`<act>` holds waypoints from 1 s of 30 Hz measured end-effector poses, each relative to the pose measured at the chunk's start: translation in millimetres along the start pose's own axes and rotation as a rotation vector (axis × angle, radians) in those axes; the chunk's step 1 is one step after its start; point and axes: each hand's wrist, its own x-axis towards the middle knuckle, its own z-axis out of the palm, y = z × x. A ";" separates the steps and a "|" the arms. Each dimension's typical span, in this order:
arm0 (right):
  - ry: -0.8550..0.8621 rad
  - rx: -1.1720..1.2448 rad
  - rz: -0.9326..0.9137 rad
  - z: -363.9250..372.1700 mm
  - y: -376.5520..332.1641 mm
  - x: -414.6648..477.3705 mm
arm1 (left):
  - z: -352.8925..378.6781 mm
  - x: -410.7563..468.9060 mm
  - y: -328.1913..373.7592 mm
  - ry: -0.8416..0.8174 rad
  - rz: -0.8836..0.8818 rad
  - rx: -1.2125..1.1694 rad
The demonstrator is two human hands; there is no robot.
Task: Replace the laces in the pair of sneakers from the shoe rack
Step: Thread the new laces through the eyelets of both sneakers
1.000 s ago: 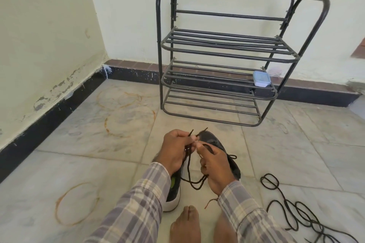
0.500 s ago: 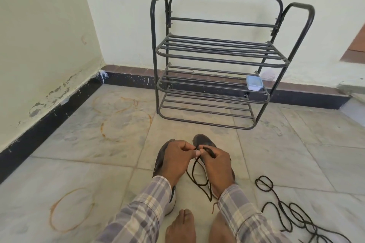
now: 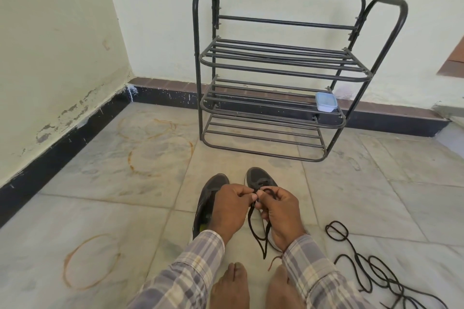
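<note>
Nearest the person, two bare feet (image 3: 231, 286) sit just behind the heel of the right shoe (image 3: 259, 178). A loose lace (image 3: 364, 263) lies coiled on the floor, well off to that shoe's right.

Both hands are together over the shoe's throat, knuckles almost touching, and each pinches the lace (image 3: 252, 223). The left hand (image 3: 229, 208) reaches across from over the left shoe (image 3: 211, 190). The right hand (image 3: 282, 211) is directly above the right shoe and covers its rear half. The lace's two strands hang from the pinch back toward the feet, with their ends near the floor behind the heel.

The shoe's long axis runs straight away from the person, with the heel near and the toe pointing at the rack (image 3: 276, 68). By my reading, any pull to snug or knot the lace has to go sideways across that axis. The right hand is nearer to steady the shoe. The eyelets are hidden, so I cannot tell how far the lacing has got.

Beyond the toe, the rack holds only a small box (image 3: 326, 101).
</note>
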 end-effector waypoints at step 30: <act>-0.119 -0.198 -0.120 5.5 10.0 3.3 | -0.2 -5.5 6.4 0.109 -0.068 -0.149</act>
